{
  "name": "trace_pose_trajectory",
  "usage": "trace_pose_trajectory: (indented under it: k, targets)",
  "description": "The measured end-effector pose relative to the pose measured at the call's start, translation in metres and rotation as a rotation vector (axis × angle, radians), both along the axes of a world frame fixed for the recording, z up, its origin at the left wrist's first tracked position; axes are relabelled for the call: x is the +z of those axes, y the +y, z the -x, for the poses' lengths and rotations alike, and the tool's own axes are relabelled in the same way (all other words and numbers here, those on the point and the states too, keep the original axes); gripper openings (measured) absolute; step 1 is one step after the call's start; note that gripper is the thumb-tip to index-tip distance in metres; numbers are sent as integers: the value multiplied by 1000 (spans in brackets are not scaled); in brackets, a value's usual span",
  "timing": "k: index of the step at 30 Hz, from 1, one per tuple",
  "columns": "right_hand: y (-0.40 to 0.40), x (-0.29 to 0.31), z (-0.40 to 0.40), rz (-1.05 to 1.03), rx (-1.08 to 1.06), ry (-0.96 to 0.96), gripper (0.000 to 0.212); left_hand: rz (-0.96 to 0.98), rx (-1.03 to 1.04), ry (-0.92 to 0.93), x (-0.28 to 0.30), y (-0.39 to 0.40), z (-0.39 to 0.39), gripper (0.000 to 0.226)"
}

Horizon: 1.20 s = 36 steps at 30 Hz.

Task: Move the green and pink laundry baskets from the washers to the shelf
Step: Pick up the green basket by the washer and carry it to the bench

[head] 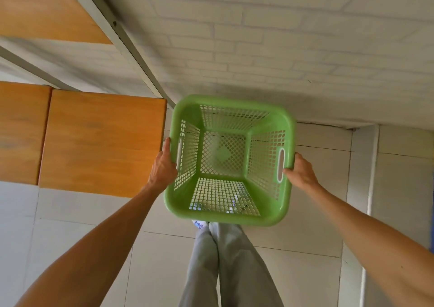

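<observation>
Both hands, left (163,165) and right (301,171), each with its grip clamped on a side rim, hold the empty green basket (229,209) above the tiled floor (317,224), just right of the wooden shelf (101,142).

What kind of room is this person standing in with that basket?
Probably a laundry or utility room, though no washer shows. The clues: an empty green laundry basket carried by the left hand and right hand, wooden shelf boards on a metal frame, a white brick wall and pale floor tiles.
</observation>
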State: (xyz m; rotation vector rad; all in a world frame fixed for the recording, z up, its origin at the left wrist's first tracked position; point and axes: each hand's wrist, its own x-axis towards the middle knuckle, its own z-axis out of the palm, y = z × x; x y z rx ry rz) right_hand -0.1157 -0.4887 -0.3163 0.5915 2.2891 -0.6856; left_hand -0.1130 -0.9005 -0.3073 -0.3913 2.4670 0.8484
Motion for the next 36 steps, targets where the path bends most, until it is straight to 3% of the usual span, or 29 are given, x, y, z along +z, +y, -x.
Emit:
trace_pose_trajectory:
  k: [12, 20, 23, 27, 36]
  targets:
    - [-16, -10, 8, -23, -36, -25, 44, -92, -64, -47, -8, -16, 16, 96]
    - [-28, 1, 11, -86, -61, 13, 39, -148, -86, -196, -5, -20, 24, 101]
    - [-34, 18, 12, -53, -43, -54, 50, -158, -108, -180, 8, -17, 27, 94]
    - [-49, 76, 6, -8, 17, -85, 67, -185, -161, -131, 67, -9, 28, 88]
    - [-92, 287, -62, 75, -134, 98, 60, -183, -365, 37, 275, 19, 1, 70]
